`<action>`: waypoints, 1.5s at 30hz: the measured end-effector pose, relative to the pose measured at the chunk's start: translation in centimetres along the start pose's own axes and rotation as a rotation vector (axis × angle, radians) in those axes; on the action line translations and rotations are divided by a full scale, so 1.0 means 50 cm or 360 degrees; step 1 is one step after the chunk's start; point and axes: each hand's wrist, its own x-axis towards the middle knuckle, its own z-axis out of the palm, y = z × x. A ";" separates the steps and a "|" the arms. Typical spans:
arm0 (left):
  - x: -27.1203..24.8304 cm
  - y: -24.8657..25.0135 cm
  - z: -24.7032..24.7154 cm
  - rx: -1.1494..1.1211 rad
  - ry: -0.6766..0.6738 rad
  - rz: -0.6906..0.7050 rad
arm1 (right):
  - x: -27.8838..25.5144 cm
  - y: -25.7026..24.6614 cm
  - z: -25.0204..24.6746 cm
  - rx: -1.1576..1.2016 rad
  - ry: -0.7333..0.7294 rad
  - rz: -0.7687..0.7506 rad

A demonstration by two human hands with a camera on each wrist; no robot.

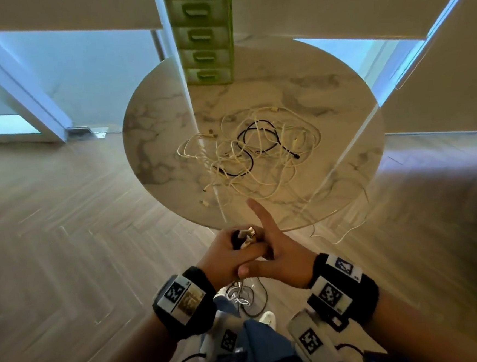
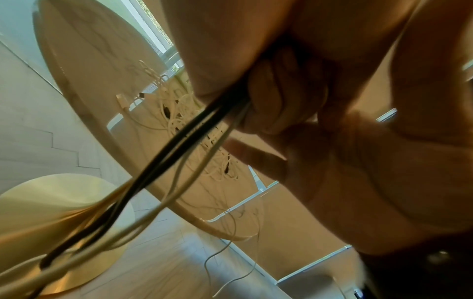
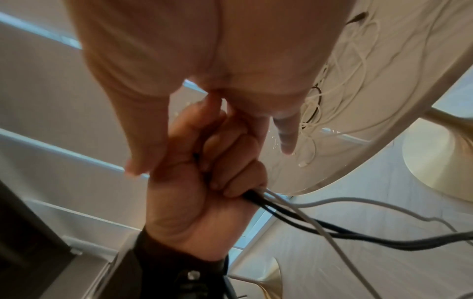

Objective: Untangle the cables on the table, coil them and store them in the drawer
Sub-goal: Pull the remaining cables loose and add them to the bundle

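A tangle of white and black cables (image 1: 252, 151) lies in the middle of the round marble table (image 1: 163, 106). In front of the table's near edge my left hand (image 1: 231, 250) makes a fist round a bundle of cables (image 1: 246, 236), their plugs sticking out of the top. The bundle (image 2: 184, 141) runs down from the fist (image 3: 192, 192) toward the floor (image 1: 243, 294). My right hand (image 1: 280, 257) lies against the left fist. Its index finger (image 1: 258, 213) points straight at the table and its thumb lies across the left hand. Its other fingers are hidden behind the fist.
A green drawer unit (image 1: 204, 35) with its drawers closed stands at the table's far edge. One white cable (image 1: 349, 223) hangs over the table's right front edge toward the wooden floor. The table's gold base (image 2: 51, 212) stands below the top. A wall and window lie beyond.
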 end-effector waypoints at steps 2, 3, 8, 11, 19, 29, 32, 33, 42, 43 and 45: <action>-0.007 0.010 -0.002 -0.0021 0.0065 -0.0029 | 0.009 0.001 -0.008 0.0102 -0.0063 0.0022; -0.008 0.017 -0.003 -0.0032 0.0129 -0.0039 | 0.012 0.003 -0.010 0.0098 -0.0104 0.0028; -0.001 0.088 -0.017 -0.0232 0.0108 -0.0008 | 0.018 0.076 0.021 -0.0686 -0.0393 0.0156; 0.003 0.131 -0.034 -0.0240 -0.0021 0.0110 | 0.003 0.151 0.023 -0.0959 -0.0333 0.0312; 0.021 0.173 -0.081 -0.0122 -0.0055 0.0178 | -0.012 0.305 -0.033 -0.1817 -0.0288 0.0963; 0.062 0.124 -0.065 0.0336 -0.0159 0.0036 | 0.093 0.051 0.048 -0.0765 -0.0092 0.0197; 0.081 0.152 -0.093 0.0142 -0.0154 0.0097 | 0.099 0.122 0.027 -0.0806 0.0063 0.0474; 0.084 0.162 -0.101 0.0081 -0.0144 0.0098 | 0.095 0.157 0.015 -0.1026 0.0034 0.0527; 0.101 0.171 -0.190 0.0190 -0.0158 0.0004 | 0.167 0.121 -0.050 -0.1608 -0.0014 0.0823; 0.101 0.162 -0.196 0.0269 -0.0156 -0.0038 | 0.199 0.061 -0.052 -0.1545 0.0164 0.0571; 0.100 0.135 -0.208 0.0430 -0.0163 -0.0123 | 0.262 -0.038 -0.047 -0.1451 0.0497 0.0119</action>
